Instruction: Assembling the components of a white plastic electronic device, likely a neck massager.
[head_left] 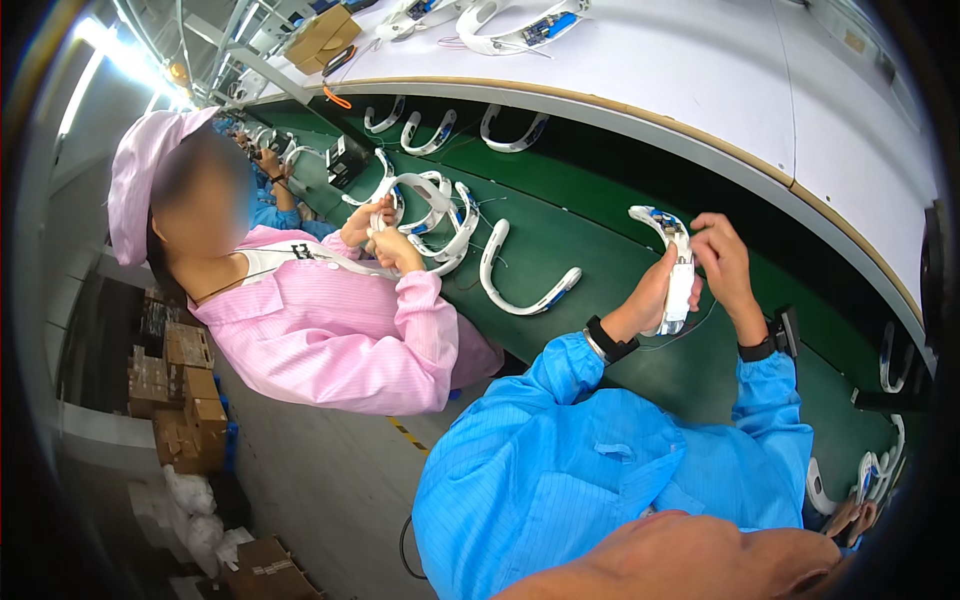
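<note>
A white curved plastic housing point(681, 290) stands nearly upright over the green bench, its upper end bending left with blue parts and bare electronics showing inside. My left hand point(655, 290) is closed around its lower part, thumb along the near side. At the housing's upper right edge is my right hand point(722, 258), its fingers bent inward with the tips close to the shell. Whatever those fingertips pinch, if anything, is too small to make out. A thin dark wire point(690, 335) loops below the housing.
Left of my hands, a similar U-shaped housing point(490, 270) lies on the green bench surface point(610, 270). A co-worker in pink point(340, 330) holds another beside a cluster of housings point(455, 225). A white shelf point(680, 90) runs above. Cardboard boxes point(190, 400) stand on the floor.
</note>
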